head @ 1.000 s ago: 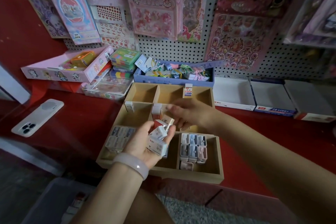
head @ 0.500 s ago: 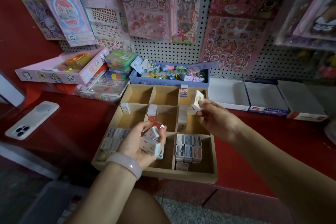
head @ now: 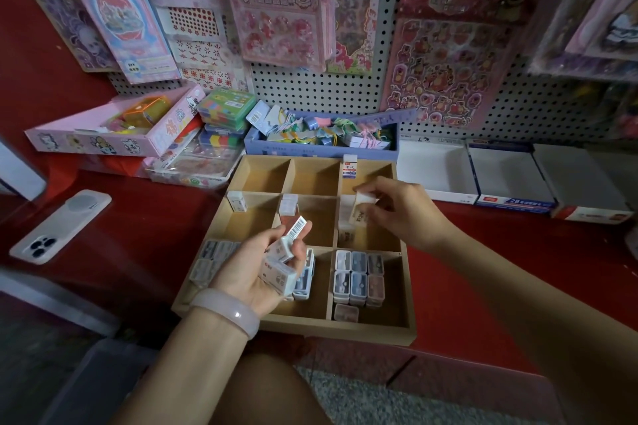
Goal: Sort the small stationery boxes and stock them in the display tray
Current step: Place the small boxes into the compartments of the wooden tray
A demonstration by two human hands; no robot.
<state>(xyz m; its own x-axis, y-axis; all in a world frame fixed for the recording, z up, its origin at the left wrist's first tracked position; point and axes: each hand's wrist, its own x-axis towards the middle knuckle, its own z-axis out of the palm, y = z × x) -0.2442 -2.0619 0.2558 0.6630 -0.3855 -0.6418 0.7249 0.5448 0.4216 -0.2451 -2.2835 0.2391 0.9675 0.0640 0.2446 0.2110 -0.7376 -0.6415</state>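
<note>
- The wooden tray sits on the red counter, split into nine compartments in three rows
- The left hand is palm up over the tray's near middle compartment, fingers curled round a clutch of small white boxes; the top one shows a barcode
- A pale bangle sits on the left wrist
- The right hand hovers over the right compartment of the middle row, pinching one cream box between thumb and fingertips, tilted
- Under that box another white box stands in the same compartment
- One box stands upright in the far right compartment, one in the middle-left, one in the centre
- The near right compartment holds rows of grey, blue and pink boxes; the near left holds more grey ones
- A phone lies face down on the counter, well left of the tray
- A blue box of tagged items touches the tray's far edge
</note>
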